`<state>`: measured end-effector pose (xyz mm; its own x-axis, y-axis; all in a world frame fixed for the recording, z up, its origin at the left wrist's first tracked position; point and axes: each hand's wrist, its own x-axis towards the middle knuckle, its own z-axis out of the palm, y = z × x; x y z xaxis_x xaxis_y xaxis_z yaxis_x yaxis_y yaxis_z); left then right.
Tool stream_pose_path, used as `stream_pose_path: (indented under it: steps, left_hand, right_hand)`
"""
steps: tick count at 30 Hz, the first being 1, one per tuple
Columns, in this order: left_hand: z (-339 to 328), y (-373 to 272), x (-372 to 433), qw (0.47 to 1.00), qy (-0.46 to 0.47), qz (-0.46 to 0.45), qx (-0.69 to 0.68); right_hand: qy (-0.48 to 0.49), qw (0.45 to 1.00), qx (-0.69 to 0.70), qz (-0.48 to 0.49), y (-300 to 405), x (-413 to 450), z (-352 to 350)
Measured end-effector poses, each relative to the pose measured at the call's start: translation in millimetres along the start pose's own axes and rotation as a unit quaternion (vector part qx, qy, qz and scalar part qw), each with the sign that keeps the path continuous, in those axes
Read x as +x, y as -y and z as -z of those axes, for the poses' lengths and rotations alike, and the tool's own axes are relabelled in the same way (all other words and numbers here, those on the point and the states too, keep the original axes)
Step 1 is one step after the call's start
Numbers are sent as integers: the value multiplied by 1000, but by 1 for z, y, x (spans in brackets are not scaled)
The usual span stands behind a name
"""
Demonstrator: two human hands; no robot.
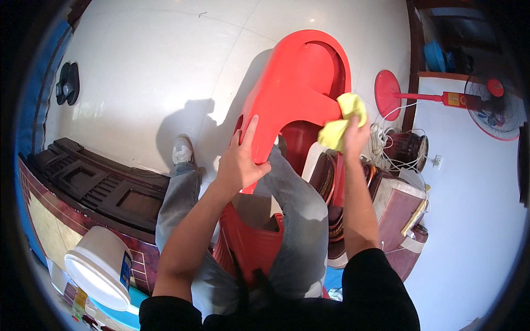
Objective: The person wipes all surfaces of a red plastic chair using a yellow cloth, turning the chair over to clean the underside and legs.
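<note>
A large red molded plastic piece of furniture [290, 95], which looks like a chair or stool, stands tilted on the floor in front of me. Near its lower left edge, my left hand [242, 165] grips the plastic, with the thumb to the right and fingers spread up its side. My right hand [357, 134] holds a crumpled yellow cloth [341, 126] against the right side of the red plastic, by the end of a narrow part. Under me, between my legs, is another red plastic seat [252, 240].
Right of me are a red standing fan [388, 95], a tangle of white cables [379, 140] and a dark wooden drum-shaped stool [403, 149]. At the lower left, a white bucket [99, 265] lies on a patterned table [145, 260]. Dark slippers [72, 85] rest on the tiled floor.
</note>
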<state>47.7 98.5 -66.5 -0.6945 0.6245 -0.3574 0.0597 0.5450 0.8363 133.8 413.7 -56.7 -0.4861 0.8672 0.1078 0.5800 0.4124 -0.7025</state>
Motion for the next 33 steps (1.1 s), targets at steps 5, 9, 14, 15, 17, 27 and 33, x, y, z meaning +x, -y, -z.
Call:
stream_pose_path:
  steps: [5,9,14,15,17,27,33]
  left_hand:
    - [0,3,1,1000,-4,-27,3]
    - [2,4,-3,986,-27,-105,129]
    - [0,-1,-3,984,-13,-150,93]
    - [-2,0,-2,985,-23,-137,106]
    - [-4,2,-2,985,-24,-142,95]
    - [-12,-9,-15,987,10,-116,108]
    - [-16,-14,-9,993,-4,-55,104]
  right_hand:
    - [-143,968,193,68,39,95,-10]
    - [-89,940,-173,280,58,111,-52]
    - [112,925,-300,203,25,87,-88]
    - [133,935,-281,169,13,83,-94]
    - [145,932,-261,204,-8,96,-95]
    - [331,875,-315,159,4,101,-116]
    - [500,808,-262,170,-2,108,-106]
